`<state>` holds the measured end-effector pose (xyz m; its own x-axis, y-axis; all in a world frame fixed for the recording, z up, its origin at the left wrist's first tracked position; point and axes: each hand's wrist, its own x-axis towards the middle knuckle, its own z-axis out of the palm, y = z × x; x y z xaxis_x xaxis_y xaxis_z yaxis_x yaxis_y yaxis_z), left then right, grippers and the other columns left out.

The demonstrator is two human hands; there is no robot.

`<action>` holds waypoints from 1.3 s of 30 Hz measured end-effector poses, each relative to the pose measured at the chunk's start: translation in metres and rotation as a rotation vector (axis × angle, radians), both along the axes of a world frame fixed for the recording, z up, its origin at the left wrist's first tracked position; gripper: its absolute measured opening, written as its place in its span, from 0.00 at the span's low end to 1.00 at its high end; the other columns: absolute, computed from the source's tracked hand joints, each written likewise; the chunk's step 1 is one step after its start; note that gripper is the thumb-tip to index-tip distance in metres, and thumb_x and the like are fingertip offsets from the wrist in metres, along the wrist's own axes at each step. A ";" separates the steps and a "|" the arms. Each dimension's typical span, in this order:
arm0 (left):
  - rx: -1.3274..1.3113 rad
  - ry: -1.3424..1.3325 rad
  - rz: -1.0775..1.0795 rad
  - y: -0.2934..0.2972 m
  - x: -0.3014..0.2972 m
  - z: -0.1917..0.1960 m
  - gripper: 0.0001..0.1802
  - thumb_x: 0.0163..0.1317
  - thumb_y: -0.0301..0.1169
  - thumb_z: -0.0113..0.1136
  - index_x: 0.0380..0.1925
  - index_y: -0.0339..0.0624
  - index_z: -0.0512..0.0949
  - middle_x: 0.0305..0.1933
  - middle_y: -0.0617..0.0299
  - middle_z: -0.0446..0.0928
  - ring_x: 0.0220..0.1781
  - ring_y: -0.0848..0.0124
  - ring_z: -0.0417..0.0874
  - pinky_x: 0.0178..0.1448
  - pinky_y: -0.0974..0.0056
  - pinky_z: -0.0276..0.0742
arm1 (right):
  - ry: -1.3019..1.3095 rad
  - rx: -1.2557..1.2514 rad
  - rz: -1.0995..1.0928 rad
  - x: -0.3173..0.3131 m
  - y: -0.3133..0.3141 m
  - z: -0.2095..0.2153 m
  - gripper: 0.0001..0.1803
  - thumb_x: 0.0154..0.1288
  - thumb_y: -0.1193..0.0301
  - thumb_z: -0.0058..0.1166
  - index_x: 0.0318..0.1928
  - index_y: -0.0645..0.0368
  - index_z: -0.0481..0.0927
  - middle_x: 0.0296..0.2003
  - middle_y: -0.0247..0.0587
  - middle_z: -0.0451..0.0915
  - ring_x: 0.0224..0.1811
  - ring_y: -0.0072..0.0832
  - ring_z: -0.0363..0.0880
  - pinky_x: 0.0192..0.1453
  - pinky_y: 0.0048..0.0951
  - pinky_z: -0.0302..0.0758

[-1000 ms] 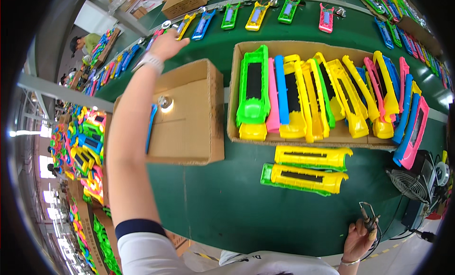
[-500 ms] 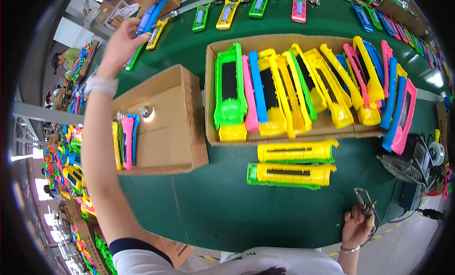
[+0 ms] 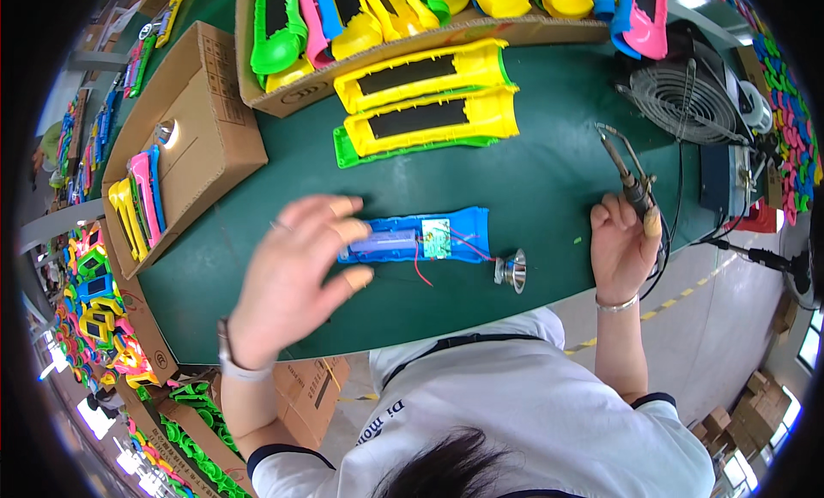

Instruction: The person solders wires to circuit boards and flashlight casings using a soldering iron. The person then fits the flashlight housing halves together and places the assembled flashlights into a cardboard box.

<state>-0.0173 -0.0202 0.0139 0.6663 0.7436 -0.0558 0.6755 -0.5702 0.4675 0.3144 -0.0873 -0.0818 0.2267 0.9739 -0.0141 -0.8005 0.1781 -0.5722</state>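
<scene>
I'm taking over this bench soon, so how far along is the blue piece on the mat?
Done: the blue open shell lies on the green mat, with a small circuit board and red wires inside.
In hand: the left hand rests on the shell; the right hand holds a soldering iron, tip away from it.
Left: the silver reflector cone lies outside the shell, and no cover is fitted.

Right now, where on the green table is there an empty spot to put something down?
Bare green table lies between the two yellow casings and the right hand holding the soldering iron. Another patch sits below the brown box. It is crowded around the blue casing under the left hand and by the reflector.
</scene>
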 end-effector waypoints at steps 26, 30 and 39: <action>0.101 -0.243 0.137 -0.031 0.078 -0.042 0.08 0.45 0.24 0.63 0.29 0.42 0.78 0.36 0.60 0.76 0.37 0.63 0.77 0.39 0.65 0.72 | -0.063 -0.021 0.027 -0.010 -0.002 0.010 0.16 0.67 0.61 0.40 0.46 0.59 0.70 0.28 0.30 0.64 0.32 0.22 0.60 0.50 0.32 0.65; 0.062 -0.361 0.359 -0.038 0.079 -0.054 0.07 0.46 0.24 0.61 0.28 0.40 0.77 0.32 0.61 0.75 0.34 0.63 0.75 0.37 0.64 0.71 | -0.120 0.009 0.103 -0.033 0.005 0.015 0.15 0.65 0.64 0.42 0.47 0.60 0.69 0.34 0.34 0.71 0.38 0.23 0.67 0.55 0.38 0.67; 0.091 -0.294 0.455 -0.027 0.076 -0.048 0.04 0.47 0.22 0.58 0.26 0.40 0.75 0.26 0.59 0.75 0.30 0.61 0.76 0.34 0.63 0.71 | -0.160 -0.146 0.075 -0.083 0.017 0.020 0.19 0.66 0.60 0.39 0.49 0.60 0.69 0.24 0.29 0.63 0.34 0.20 0.65 0.68 0.47 0.50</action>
<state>0.0583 -0.0468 -0.0343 0.2545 0.9534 0.1621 0.7117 -0.2981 0.6361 0.2313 -0.0707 -0.0622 0.1643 0.9784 -0.1255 -0.7051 0.0275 -0.7086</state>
